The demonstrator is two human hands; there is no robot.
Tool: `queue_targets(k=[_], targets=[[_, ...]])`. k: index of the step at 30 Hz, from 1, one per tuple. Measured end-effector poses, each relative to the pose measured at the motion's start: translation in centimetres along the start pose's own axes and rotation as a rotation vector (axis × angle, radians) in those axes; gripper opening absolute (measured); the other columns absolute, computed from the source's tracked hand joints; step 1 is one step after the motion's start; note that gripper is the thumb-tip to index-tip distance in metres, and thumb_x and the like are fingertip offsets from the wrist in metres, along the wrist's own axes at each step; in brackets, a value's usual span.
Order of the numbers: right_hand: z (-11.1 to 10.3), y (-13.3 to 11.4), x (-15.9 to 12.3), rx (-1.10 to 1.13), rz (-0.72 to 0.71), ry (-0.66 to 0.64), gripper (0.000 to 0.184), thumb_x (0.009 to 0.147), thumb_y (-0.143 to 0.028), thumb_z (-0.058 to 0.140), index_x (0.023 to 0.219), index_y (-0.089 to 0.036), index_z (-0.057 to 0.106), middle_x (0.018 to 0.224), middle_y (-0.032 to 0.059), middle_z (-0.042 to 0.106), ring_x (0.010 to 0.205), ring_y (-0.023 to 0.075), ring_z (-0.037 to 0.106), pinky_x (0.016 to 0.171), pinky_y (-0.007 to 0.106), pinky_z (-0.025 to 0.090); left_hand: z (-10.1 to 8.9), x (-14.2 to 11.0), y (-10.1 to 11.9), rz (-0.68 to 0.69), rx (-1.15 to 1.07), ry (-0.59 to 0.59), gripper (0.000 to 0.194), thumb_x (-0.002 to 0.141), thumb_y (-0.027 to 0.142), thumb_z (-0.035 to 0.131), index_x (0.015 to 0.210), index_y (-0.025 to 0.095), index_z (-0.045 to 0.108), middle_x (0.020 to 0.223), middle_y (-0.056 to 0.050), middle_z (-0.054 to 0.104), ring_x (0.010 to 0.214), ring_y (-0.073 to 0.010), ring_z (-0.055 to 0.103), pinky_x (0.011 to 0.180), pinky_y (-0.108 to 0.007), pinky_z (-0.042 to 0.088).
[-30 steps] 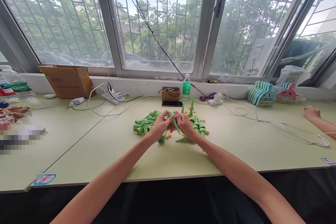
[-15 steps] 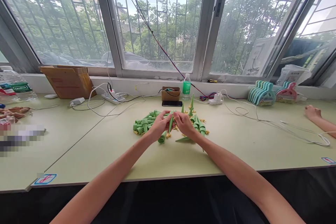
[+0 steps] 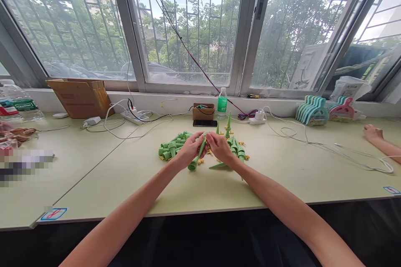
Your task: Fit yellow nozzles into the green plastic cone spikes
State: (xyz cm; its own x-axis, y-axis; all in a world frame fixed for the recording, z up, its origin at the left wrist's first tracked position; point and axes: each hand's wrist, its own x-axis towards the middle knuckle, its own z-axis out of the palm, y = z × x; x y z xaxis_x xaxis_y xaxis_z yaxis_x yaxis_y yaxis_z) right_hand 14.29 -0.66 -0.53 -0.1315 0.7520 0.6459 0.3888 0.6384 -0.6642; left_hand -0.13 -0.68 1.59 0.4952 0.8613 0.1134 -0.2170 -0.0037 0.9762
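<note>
My left hand [image 3: 191, 150] is closed around a green plastic watering spike [image 3: 202, 147], its narrow end slanting down and toward me. At the spike's upper end, my right hand [image 3: 219, 146] pinches with fingertips close to the left thumb. A speck of yellow shows there; whether a separate small part is between the right fingers is hidden. Left of my hands lies a pile of green spike bodies [image 3: 172, 147]. On the right are several spikes with yellow valves [image 3: 240, 153], and two spikes [image 3: 228, 125] stand upright behind. Small yellow valves [image 3: 201, 161] lie under my hands.
Behind my hands are a phone [image 3: 204, 123], a small cardboard box [image 3: 203, 112] and a green-labelled bottle [image 3: 222, 103]. Cables and a power strip [image 3: 135, 117] run along the wall. Hangers [image 3: 313, 111] stand at right, near another person's hand [image 3: 373, 132]. A large carton [image 3: 78, 98] is at left.
The spike in my hands has tilted, its narrow end swinging slightly left and toward me. Both hands stay together in nearly the same place.
</note>
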Motion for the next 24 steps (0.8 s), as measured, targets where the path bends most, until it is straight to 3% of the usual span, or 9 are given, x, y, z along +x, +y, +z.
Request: queue_targets(k=[13,19,24], targets=[[0.1,-0.1,0.0,-0.079,0.004,-0.005,0.04,0.096,-0.046,0.039,0.066,-0.02,0.043,0.055,-0.0025,0.056,0.05,0.0098,0.049,0.055,0.021,0.036,0.1,0.2,-0.2,0.035,0.05,0.029,0.045,0.079,0.05,0.065,0.106,0.016,0.054,0.056,0.003,0.053,0.043,-0.0089,0.048,0.038,-0.019,0.036],[-1.0,0.8,0.7,-0.329,-0.018,0.119,0.038,0.099,-0.038,0.032,0.069,-0.019,0.046,0.058,-0.0018,0.05,0.052,0.0107,0.042,0.056,0.023,0.03,-0.2,0.3,-0.3,0.163,0.207,0.25,0.042,0.08,0.048,0.062,0.107,0.018,0.05,0.055,0.004,0.056,0.038,-0.0081,0.045,0.038,-0.019,0.036],[-1.1,1.4,0.6,-0.496,0.032,-0.088,0.02,0.089,-0.029,0.053,0.074,-0.018,0.056,0.063,-0.0001,0.058,0.057,0.0116,0.047,0.057,0.023,0.029,-0.7,0.6,-0.6,0.203,0.341,0.381,0.034,0.081,0.045,0.058,0.102,0.019,0.05,0.056,0.004,0.057,0.035,-0.0078,0.042,0.035,-0.019,0.032]])
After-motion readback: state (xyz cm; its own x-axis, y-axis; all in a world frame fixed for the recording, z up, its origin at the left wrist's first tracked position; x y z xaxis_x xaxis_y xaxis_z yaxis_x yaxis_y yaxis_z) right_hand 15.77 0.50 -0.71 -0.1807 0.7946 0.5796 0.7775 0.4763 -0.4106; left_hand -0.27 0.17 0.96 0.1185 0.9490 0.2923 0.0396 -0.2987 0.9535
